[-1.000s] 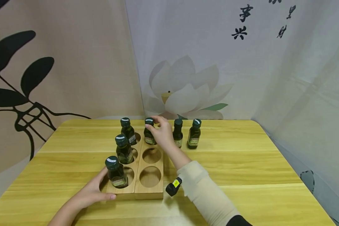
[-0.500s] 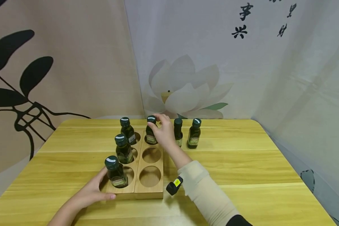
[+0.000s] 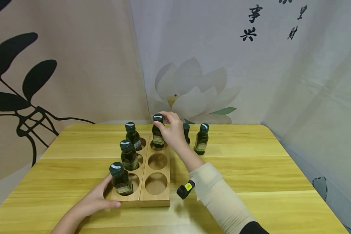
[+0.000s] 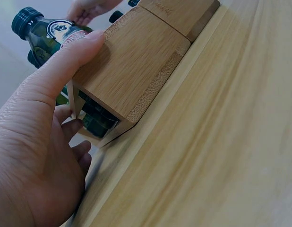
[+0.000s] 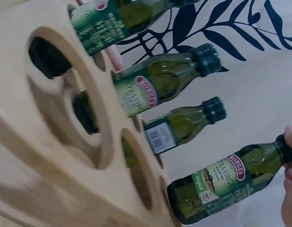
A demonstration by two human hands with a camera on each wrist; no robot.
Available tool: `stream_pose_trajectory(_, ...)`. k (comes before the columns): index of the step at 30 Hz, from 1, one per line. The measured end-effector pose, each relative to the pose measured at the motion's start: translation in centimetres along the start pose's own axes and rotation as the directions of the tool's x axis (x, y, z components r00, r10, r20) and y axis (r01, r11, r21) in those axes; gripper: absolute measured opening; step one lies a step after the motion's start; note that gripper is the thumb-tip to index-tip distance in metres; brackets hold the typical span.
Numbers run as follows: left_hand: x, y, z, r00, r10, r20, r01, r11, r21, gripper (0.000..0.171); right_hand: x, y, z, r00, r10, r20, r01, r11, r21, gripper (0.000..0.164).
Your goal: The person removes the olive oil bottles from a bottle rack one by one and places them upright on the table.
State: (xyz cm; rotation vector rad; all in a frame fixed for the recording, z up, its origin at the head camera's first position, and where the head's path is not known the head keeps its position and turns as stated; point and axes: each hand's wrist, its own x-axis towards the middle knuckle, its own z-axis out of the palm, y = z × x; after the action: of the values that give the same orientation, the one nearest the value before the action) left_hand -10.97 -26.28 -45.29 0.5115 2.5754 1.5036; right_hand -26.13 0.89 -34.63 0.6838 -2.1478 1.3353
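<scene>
Right of the rack (image 3: 152,198), tabletop (image 3: 251,175) stretches wide to the side edge; behind it, the far edge lies near. Right hand (image 3: 173,131), stretched forward, pinches a bottle (image 3: 158,134) by the neck over the far right hole. Left hand (image 3: 96,197) grips the rack's near left corner. Three bottles (image 3: 129,158) stand in its left row; two bottles (image 3: 201,140) stand right of it, one partly behind the right hand.
</scene>
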Motion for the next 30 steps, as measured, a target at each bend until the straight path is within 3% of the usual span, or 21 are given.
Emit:
stream_pose_trajectory(12, 0.0, 0.0, 0.0, 1.000, -0.020, 0.001, 0.020, 1.000, -0.024, 0.107, 2.1, -1.9, -2.8, 0.994, -0.095, -0.057, 0.098, 0.994, 0.049, 0.029)
stream_pose_trajectory(20, 0.0, 0.0, 0.0, 1.000, -0.015, 0.000, 0.015, 0.999, -0.035, 0.106, 3.5, -3.3, -5.0, 0.974, -0.200, -0.109, 0.204, 0.979, 0.029, 0.027)
stream_pose_trajectory(30, 0.1, 0.1, -0.1, 1.000, -0.023, 0.005, 0.023, 0.999, -0.037, 0.106, 4.2, -4.1, -8.1, 0.983, -0.166, -0.084, 0.170, 0.985, 0.036, 0.027)
